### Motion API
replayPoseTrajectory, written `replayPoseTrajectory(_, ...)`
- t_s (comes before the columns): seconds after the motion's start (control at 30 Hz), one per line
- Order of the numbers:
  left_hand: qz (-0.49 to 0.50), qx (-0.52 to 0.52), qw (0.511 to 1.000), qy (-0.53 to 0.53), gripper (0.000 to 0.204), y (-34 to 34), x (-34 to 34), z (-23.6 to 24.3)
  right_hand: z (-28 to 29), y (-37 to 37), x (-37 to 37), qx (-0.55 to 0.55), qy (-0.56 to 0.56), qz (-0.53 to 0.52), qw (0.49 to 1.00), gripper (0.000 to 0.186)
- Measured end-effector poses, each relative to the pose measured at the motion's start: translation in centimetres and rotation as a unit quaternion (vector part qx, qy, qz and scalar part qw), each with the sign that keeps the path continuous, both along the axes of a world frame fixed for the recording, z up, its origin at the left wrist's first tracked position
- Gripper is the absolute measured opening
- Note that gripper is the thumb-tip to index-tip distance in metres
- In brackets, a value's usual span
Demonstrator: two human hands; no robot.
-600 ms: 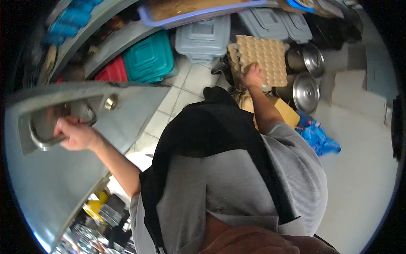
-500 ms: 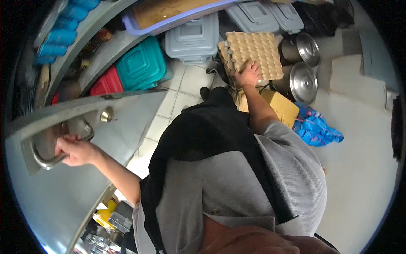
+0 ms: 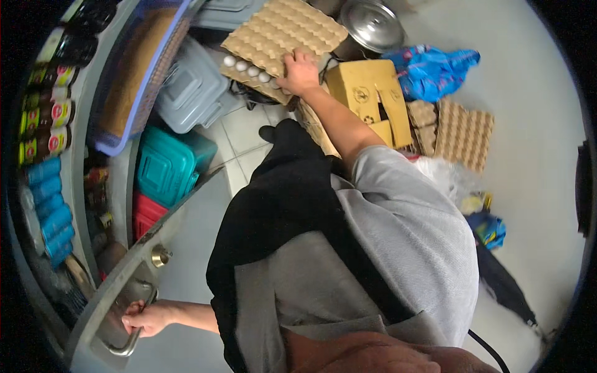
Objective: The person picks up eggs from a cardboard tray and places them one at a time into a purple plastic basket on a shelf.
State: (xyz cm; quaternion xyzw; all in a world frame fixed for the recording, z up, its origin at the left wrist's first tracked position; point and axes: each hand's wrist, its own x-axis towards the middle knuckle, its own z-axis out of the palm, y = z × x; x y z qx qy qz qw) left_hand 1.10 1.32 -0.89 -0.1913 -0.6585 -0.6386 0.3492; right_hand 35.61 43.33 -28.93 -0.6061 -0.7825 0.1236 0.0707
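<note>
My left hand [image 3: 144,318] is closed around the metal pull handle [image 3: 126,348] of a grey door [image 3: 189,248]. Above that handle, a round brass-coloured lock [image 3: 160,255] shows on the door. My right hand [image 3: 300,73] lies against the near corner of a cardboard egg tray [image 3: 286,28], its fingers spread on the tray's upper side. Under this tray a row of white eggs [image 3: 253,71] shows along the left edge, seated in a lower egg tray [image 3: 264,87]. My thumb is close to the last eggs of that row.
Left stand shelves with jars [image 3: 46,115], blue cans [image 3: 53,199] and a purple basket [image 3: 112,144]. Grey [image 3: 193,87], teal [image 3: 168,165] and red [image 3: 147,214] lidded bins are near. Rightward are a lidded pot [image 3: 373,25], yellow carton [image 3: 364,93], blue bag [image 3: 435,68] and more egg trays [image 3: 465,133].
The view has turned, so the door and my left hand appear lower, and more egg trays and bags show at right. Both hands keep their places on the handle and tray.
</note>
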Motion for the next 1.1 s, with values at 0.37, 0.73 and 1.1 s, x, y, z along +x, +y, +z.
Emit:
replayPoseTrajectory(0.37,-0.091,0.028,0.995,0.02,0.024,-0.9,-0.4,-0.7,1.2,-12.0,16.2,0.098,-0.019,-0.141,0.985,0.073)
replayPoseTrajectory(0.73,-0.102,0.049,0.994,-0.001,0.016,-0.3,0.3,0.1,-1.6,-18.5,22.6,0.017,-0.125,-0.212,0.969,0.06)
replayPoseTrajectory(1.1,-0.053,-0.001,0.999,-0.013,0.02,0.3,0.5,-0.3,-3.1,-0.7,-1.2,-0.068,0.092,0.025,0.993,0.048)
